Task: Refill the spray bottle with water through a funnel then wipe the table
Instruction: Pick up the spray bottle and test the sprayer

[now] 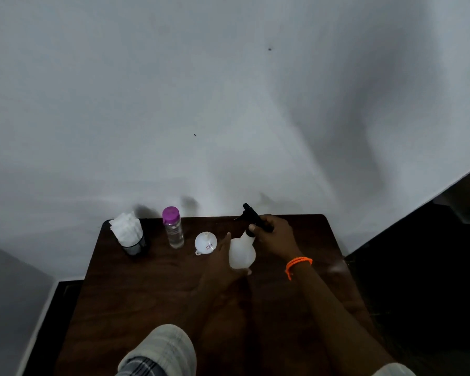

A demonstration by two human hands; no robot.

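Note:
A white spray bottle (241, 253) with a black trigger head (251, 215) stands on the dark wooden table (152, 289). My left hand (223, 264) wraps around the bottle's body. My right hand (276, 236), an orange band on its wrist, grips the black trigger head at the bottle's neck. A white funnel (205, 242) lies spout up on the table just left of the bottle. Further left stands a clear water bottle (173, 229) with a purple cap.
A dark holder stuffed with white tissues (128, 234) stands at the table's back left corner. A pale wall rises directly behind the table. The floor drops away dark on the right side.

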